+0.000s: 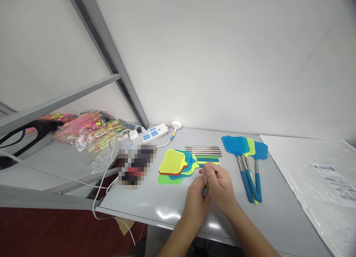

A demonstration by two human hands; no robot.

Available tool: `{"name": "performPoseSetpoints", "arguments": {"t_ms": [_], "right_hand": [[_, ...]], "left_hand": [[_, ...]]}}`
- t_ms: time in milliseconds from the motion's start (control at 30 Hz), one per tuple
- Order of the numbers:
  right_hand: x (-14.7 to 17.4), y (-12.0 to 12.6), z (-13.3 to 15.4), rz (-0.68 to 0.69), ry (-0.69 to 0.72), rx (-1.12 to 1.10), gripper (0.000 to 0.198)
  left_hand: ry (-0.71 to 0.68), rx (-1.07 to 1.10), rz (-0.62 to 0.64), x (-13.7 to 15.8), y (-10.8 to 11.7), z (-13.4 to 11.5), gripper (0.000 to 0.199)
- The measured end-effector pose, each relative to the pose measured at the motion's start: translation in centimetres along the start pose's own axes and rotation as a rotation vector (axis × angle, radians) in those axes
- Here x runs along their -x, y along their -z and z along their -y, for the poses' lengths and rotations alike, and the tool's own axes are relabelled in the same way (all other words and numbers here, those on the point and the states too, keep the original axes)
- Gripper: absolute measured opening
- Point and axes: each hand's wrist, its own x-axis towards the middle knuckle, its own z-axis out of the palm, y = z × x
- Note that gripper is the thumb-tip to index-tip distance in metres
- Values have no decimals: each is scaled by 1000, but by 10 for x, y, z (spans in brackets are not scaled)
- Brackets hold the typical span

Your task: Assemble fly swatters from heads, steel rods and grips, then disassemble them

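In the head view, the right hand (221, 183) is clenching a slim piece with a dark round end (216, 172); the left hand (195, 195) is pressing alongside, its fingertips hidden, so its grip cannot be told. They seem to be joining parts, the next move calling for a steady, aligned push. Thin silvery metal rods (204, 151) are lying at twelve o'clock, perforated yellow and blue plastic swatter heads (172, 161) at ten, blue-handled swatters (237, 145) at two; a short red stick (200, 171) is perhaps crowding the fingers at eleven.
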Motion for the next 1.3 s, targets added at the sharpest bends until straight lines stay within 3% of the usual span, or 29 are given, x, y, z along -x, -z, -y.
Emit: {"name": "performPoseSetpoints", "arguments": {"t_ms": [800, 1033, 1200, 1300], "right_hand": [[1, 1, -13, 52, 25, 21, 40], [15, 2, -23, -131, 111, 66, 25], [22, 3, -33, -22, 233, 209, 16], [30, 11, -39, -57, 330, 239, 21]], "left_hand": [[-26, 99, -2, 0, 1, -2, 40], [-25, 99, 29, 1, 2, -6, 34], [-29, 91, 28, 1, 2, -6, 31], [-80, 45, 16, 2, 0, -8, 28]]}}
